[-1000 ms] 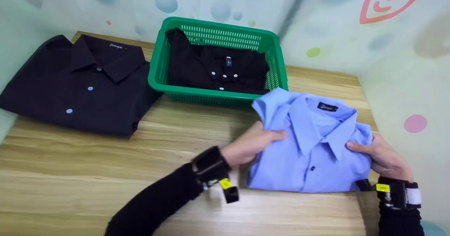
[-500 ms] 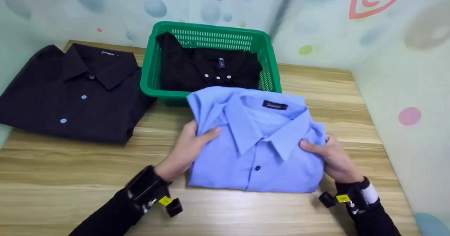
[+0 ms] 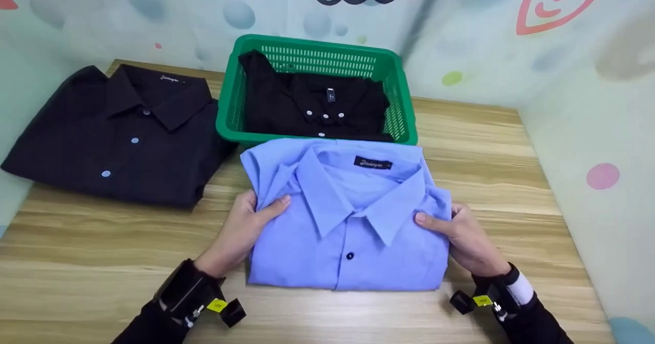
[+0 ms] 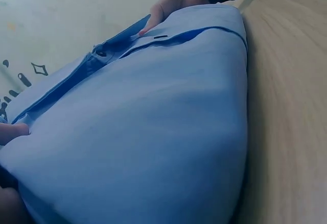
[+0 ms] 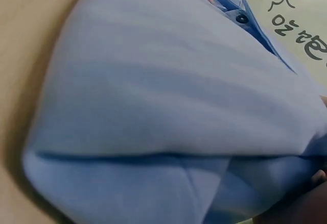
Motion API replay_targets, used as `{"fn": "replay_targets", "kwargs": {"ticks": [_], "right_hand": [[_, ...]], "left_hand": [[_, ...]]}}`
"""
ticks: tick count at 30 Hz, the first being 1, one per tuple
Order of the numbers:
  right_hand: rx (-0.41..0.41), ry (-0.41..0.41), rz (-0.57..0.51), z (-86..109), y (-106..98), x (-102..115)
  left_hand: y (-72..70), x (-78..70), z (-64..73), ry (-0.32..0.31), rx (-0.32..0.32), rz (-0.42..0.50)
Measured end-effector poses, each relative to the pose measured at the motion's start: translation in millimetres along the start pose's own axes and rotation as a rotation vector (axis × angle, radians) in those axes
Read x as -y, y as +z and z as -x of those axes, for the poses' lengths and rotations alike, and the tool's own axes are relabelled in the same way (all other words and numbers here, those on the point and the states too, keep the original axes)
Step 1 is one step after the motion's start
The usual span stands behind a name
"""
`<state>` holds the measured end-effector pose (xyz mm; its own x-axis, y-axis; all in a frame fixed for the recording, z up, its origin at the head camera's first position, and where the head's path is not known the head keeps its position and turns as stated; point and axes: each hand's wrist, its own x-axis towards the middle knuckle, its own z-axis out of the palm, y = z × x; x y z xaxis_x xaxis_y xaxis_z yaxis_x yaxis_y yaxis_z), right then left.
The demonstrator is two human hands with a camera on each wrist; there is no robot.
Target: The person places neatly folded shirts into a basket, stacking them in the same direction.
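Observation:
A folded light-blue shirt (image 3: pixel 307 257) lies in front of the basket in the head view, collar toward the back and a dark label inside the neck. My left hand (image 3: pixel 240 229) grips its left side, thumb on top and the other fingers hidden beneath. On the opposite side my right hand (image 3: pixel 471 239) holds the shirt the same way. Blue cloth (image 4: pixel 133 117) fills most of the left wrist view, with a thumb at the left edge. In the right wrist view the shirt's folded side (image 5: pixel 153 106) shows above the wooden surface.
Behind the blue shirt stands a green plastic basket (image 3: pixel 407 113) with a folded black shirt (image 3: pixel 276 103) inside. A dark folded shirt (image 3: pixel 169 165) lies at the left on the wooden table (image 3: pixel 511 190). Patterned walls (image 3: pixel 563 78) border the table at the back and sides.
Both hands have carried the blue shirt from the right side leftward to the middle, in front of the basket. The grip of both hands stays on its sides. The head view has shifted slightly.

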<state>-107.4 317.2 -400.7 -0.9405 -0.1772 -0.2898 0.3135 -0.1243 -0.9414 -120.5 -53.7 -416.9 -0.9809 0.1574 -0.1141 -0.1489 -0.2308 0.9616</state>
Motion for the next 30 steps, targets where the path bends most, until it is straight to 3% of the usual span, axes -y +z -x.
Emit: {"fn": "replay_targets", "kwargs": {"ticks": [6,11,14,17,21,23,26,30], "right_hand": [[-0.010,-0.086,0.072,-11.8,14,12],[-0.100,-0.208,0.305,-26.4,23,23],[-0.184,-0.301,0.447,-37.6,24,31],[-0.224,-0.359,0.489,-51.0,25,41],[-0.233,-0.374,0.477,-70.3,28,60],[-0.227,-0.357,0.459,-79.7,28,70],[-0.214,-0.297,0.436,-93.3,29,86],[-0.193,-0.145,0.464,-106.6,30,107]], "left_hand": [[-8.1,-4.8,-6.8,0.089,-0.091,-0.057],[-16.0,-10.2,-23.4,0.244,-0.188,-0.254],[-18.7,-19.5,-36.3,0.320,-0.208,-0.359],[-19.7,-32.8,-50.6,0.356,-0.209,-0.437],[-21.1,-53.4,-70.9,0.367,-0.178,-0.547],[-22.1,-63.1,-81.2,0.353,-0.125,-0.581],[-22.6,-75.9,-96.7,0.292,-0.021,-0.585],[-19.7,-95.5,-117.5,0.161,0.074,-0.555]]}}
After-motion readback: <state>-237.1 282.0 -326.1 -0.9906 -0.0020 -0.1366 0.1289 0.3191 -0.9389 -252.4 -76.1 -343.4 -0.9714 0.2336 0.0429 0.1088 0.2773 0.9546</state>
